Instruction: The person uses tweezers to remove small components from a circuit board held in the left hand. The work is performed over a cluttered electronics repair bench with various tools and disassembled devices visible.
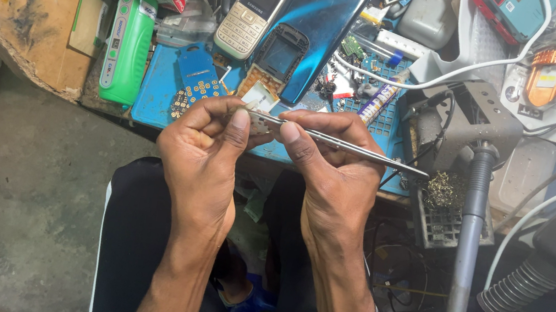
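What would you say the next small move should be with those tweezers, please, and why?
Probably easing the tweezers tip a touch further onto the small part pinched in the left hand. The right hand holds them level, and the tip already sits at that part, above the blue mat, so only fine alignment seems left.

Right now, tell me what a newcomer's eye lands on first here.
Two bare hands meet at centre: the left hand pinches a small pale part, the right hand holds long silver metal tweezers to it. Behind them, on the cluttered blue work mat, lie a beige keypad phone and a bright green plastic case.
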